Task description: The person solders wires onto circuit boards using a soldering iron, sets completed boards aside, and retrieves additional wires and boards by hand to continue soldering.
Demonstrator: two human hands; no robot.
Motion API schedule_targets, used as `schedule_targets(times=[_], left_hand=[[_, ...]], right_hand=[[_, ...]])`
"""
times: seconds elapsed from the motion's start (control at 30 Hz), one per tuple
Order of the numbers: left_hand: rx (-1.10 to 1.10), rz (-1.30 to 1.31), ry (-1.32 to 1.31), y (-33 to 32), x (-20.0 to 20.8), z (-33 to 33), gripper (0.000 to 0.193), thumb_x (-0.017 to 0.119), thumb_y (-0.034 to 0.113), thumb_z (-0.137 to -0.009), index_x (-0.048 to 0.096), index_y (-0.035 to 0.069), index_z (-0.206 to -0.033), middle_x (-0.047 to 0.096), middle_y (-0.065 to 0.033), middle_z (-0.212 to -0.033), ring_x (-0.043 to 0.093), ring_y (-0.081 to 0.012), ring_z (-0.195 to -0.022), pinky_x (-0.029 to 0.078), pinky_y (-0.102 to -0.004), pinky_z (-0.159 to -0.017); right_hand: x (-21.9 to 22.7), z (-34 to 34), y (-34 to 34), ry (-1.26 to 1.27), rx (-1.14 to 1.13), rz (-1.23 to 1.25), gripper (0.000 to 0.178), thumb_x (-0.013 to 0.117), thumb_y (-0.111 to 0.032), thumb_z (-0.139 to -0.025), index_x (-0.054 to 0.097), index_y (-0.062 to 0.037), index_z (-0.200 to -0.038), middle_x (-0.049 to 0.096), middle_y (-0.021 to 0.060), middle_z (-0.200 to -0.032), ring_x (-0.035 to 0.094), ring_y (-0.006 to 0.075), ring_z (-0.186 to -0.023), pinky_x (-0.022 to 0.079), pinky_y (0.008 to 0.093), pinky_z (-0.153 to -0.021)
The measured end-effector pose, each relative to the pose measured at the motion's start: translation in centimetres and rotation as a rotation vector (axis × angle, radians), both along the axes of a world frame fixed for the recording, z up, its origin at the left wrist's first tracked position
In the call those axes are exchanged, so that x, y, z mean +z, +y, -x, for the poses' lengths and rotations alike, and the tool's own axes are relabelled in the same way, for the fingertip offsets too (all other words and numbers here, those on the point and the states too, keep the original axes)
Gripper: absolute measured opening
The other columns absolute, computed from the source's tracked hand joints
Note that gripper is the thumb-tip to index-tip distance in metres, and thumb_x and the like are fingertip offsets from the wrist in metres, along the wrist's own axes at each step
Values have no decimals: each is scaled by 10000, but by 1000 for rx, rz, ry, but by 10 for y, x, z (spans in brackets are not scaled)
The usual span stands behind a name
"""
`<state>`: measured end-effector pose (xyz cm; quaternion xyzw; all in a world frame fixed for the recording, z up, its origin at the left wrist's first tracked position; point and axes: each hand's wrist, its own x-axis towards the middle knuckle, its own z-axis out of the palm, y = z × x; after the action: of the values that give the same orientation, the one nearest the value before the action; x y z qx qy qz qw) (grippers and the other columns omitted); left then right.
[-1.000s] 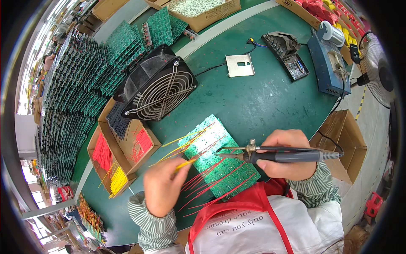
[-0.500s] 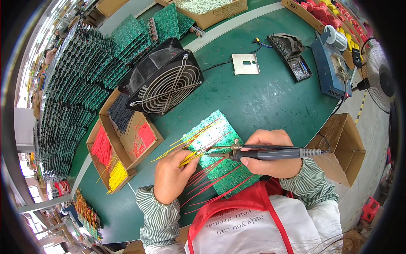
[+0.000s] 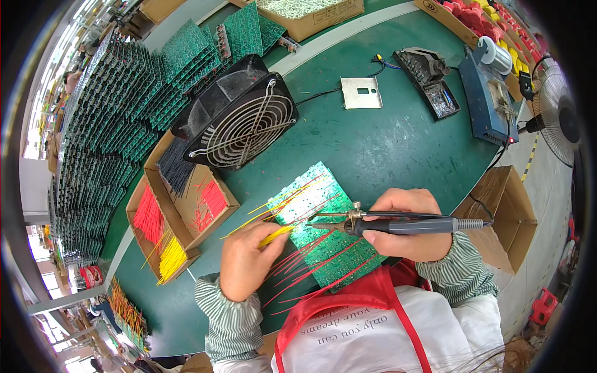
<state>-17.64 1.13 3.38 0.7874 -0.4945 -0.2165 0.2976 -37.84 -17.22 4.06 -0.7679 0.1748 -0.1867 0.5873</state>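
A green circuit board lies in front of me, with red wires and yellow wires sticking out over its left side. My left hand pinches a small bunch of yellow wires between thumb and fingers, their ends at the board's left part. In my right hand is a soldering iron with a thin feed tube clamped along its top. Its tip hovers over the middle of the board, near the yellow wire ends; whether it touches cannot be made out.
Left of the board stands a cardboard box of red, yellow and black wires. Behind it are a black fan and stacked circuit boards. A metal plate, tool tray and blue solder feeder sit further back; an open carton is at right.
My right hand has drawn the soldering iron slightly to the right, away from the wire ends. My left hand has shifted a little left with the yellow wires. The board stays in place.
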Motion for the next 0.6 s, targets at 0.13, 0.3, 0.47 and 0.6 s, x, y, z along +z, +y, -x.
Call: schedule_targets(times=[0.13,0.3,0.47,0.6], left_hand=[[230,60,-334,16,10,-17,124,698,97,-783,666,5,-860,653,-146,-789,632,-298,-697,478,-352,-607],[140,103,-230,0,12,5,121,703,67,-786,669,-15,-868,641,-103,-741,587,-172,-603,456,-290,-554],[11,61,-143,-19,-3,20,125,711,84,-773,653,-11,-830,594,-118,-722,574,-254,-615,444,-317,-564],[-6,49,-92,-23,-9,17,127,709,80,-770,646,-18,-823,604,-124,-759,593,-264,-663,452,-329,-586]], right_hand=[[1,5,0,11,-22,2,148,715,-94,-729,608,-20,-801,607,33,-599,576,84,-524,451,241,-483],[-2,10,-4,2,-42,9,150,719,-95,-731,614,-11,-798,606,31,-598,566,78,-521,445,236,-481],[-1,9,-5,-24,-58,-18,155,722,-96,-734,617,-2,-799,598,25,-599,549,66,-522,436,236,-476],[-3,10,-7,-2,-63,-20,154,721,-95,-735,618,-1,-802,596,25,-607,544,62,-529,431,234,-475]])
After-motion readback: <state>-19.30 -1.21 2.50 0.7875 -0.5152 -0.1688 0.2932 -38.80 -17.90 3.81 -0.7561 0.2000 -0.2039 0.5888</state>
